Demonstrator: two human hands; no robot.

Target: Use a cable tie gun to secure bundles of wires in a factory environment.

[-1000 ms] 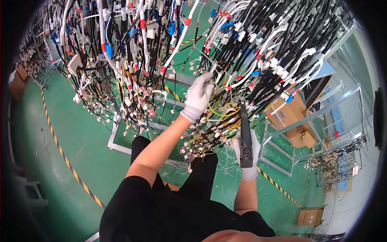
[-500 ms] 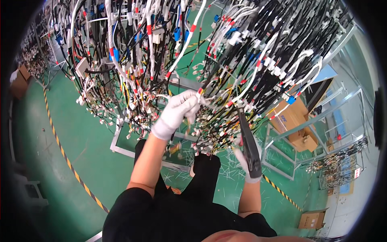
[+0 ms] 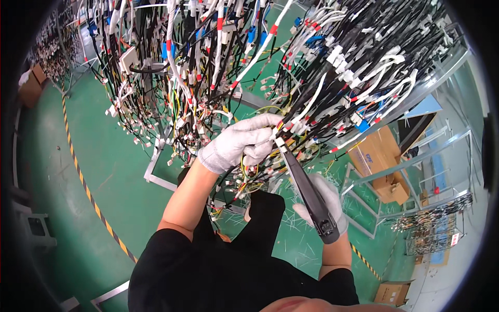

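Floor: smooth green floor (image 3: 104, 171), reaching from six to ten o'clock; thin pale strips (image 3: 299, 234) lie scattered on it near five.
Striped tape: a black-and-yellow line (image 3: 86, 190) curving from ten down to half past seven; another (image 3: 365, 261) at half past four.
Wall: pale wall (image 3: 460, 255), around four o'clock.
Cardboard boxes: a big brown one (image 3: 377, 161) at three, a smaller one (image 3: 392, 293) at half past four, another (image 3: 32, 87) towards ten.
Metal racks: a silvery frame (image 3: 442, 144) at three, with a cable-laden rack (image 3: 431, 210) farther off below it.
Stool: whitish stool (image 3: 44, 242), past eight.
Light: bright, with soft sheen on the floor towards nine.
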